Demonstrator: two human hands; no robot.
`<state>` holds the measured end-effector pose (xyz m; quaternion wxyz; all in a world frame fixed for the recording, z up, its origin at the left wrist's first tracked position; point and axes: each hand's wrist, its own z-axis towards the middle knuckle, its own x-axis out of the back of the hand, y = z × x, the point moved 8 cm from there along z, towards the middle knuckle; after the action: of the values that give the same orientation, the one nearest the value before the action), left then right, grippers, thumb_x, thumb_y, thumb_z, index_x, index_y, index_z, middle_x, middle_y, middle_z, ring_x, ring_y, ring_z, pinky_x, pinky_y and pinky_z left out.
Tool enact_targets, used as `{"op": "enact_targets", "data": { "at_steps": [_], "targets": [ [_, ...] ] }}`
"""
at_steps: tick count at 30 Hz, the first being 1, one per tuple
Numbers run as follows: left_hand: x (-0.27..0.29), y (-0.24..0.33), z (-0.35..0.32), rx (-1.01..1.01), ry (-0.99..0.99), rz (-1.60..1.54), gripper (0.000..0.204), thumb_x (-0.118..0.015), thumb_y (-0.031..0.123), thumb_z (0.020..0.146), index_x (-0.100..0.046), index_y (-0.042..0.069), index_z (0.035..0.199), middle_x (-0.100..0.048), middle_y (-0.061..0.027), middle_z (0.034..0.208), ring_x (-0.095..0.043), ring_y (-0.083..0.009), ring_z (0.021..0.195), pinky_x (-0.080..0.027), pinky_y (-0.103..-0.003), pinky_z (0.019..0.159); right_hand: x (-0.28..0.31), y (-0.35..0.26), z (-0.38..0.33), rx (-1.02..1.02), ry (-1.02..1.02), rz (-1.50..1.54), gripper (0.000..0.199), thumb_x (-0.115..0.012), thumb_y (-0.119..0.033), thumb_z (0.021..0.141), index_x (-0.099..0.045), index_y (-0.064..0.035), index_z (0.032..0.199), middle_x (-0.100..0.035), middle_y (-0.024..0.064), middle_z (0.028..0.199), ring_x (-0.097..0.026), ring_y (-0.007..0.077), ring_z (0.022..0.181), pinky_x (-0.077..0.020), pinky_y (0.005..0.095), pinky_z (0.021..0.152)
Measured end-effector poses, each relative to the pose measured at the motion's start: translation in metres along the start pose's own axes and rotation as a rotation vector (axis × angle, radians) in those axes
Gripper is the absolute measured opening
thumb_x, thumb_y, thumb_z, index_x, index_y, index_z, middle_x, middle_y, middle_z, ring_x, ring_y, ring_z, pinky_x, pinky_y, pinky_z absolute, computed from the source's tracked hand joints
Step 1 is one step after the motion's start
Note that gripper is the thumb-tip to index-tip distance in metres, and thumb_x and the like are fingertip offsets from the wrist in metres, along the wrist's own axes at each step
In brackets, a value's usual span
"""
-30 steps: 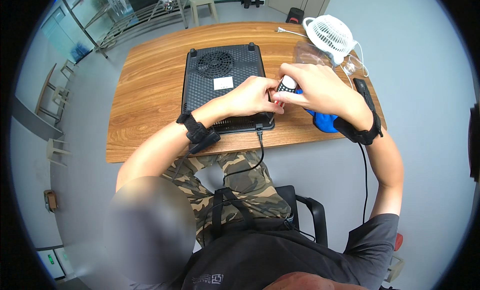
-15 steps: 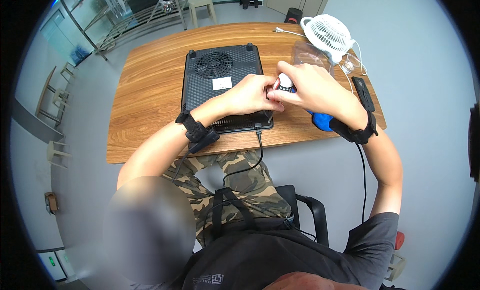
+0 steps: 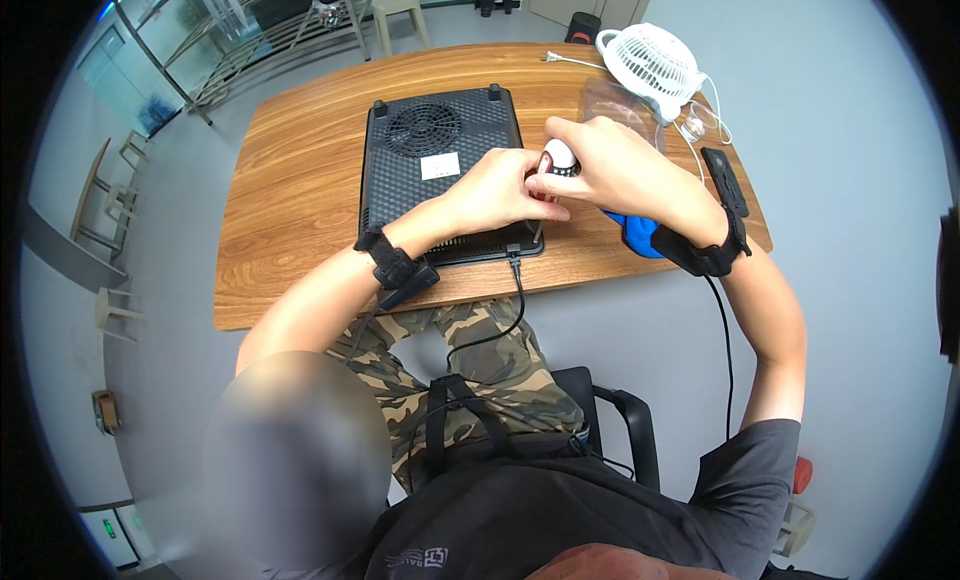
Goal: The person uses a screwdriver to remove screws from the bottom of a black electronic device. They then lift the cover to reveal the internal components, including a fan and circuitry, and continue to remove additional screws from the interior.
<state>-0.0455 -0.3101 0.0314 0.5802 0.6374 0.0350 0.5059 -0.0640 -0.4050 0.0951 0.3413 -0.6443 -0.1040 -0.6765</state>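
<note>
A black appliance (image 3: 400, 185), probably an induction cooker, lies with its vented underside up on the wooden table. At its right side my right hand (image 3: 610, 165) is closed around a tool with a rounded white, black and red handle (image 3: 562, 157); its lower end is hidden. My left hand (image 3: 498, 192) rests over the right part of the cooker, its fingers curled in close beneath the handle. Whatever those fingertips pinch is covered. A black cable (image 3: 517, 280) runs from the cooker's near edge down toward my lap. Below my right wrist lies a blue object (image 3: 640, 237), partly covered.
A white fan (image 3: 655, 65) with its cord and a clear plastic tray (image 3: 610, 105) occupy the far right of the table (image 3: 290, 180). A black bar-shaped object (image 3: 724, 180) lies near the right edge. Behind the table are a stool (image 3: 400, 12) and a metal rack (image 3: 270, 45).
The tool's handle has tilted, with more of its red part showing. Both hands remain together at the cooker's right side, with the right hand slightly shifted.
</note>
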Motion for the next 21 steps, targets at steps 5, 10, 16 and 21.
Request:
{"op": "enact_targets", "data": {
  "at_steps": [5,10,16,21],
  "targets": [
    [0.003,-0.002,0.0,0.034,0.074,-0.021,0.042,-0.089,0.03,0.079,-0.067,-0.002,0.095,-0.073,-0.0114,0.084,-0.07,-0.0197,0.078,-0.055,-0.035,0.074,0.009,0.0,0.002,0.021,0.092,0.116,0.043,-0.072,-0.037,0.087,-0.067,0.0031,0.101,-0.072,0.0251,0.08,-0.074,0.0395,0.076,-0.0592,0.0428,0.069],
    [0.004,-0.001,0.003,0.026,0.068,-0.014,0.046,-0.09,0.034,0.077,-0.066,-0.001,0.093,-0.072,-0.0101,0.082,-0.068,-0.0177,0.075,-0.055,-0.034,0.072,0.013,-0.001,0.001,0.012,0.121,0.111,0.041,-0.076,-0.036,0.087,-0.06,0.0013,0.09,-0.07,0.0205,0.074,-0.07,0.0344,0.068,-0.0527,0.0409,0.06],
    [0.006,0.004,0.001,0.038,0.065,-0.005,0.047,-0.092,0.031,0.076,-0.067,-0.001,0.1,-0.066,-0.0037,0.079,-0.059,-0.011,0.072,-0.051,-0.031,0.066,0.018,-0.001,0.003,0.019,0.121,0.066,0.041,-0.074,-0.038,0.088,-0.065,0.0013,0.097,-0.071,0.0211,0.077,-0.073,0.0349,0.072,-0.0565,0.0404,0.065],
    [0.014,-0.003,-0.012,-0.044,-0.011,0.068,0.049,-0.089,0.031,0.076,-0.068,-0.001,0.106,-0.069,-0.0138,0.098,-0.067,-0.0244,0.09,-0.054,-0.038,0.083,0.04,-0.013,0.01,0.057,0.202,-0.011,0.045,-0.074,-0.042,0.089,-0.067,0.0018,0.099,-0.072,0.0224,0.081,-0.074,0.0357,0.077,-0.0578,0.0421,0.069]
  ]
}}
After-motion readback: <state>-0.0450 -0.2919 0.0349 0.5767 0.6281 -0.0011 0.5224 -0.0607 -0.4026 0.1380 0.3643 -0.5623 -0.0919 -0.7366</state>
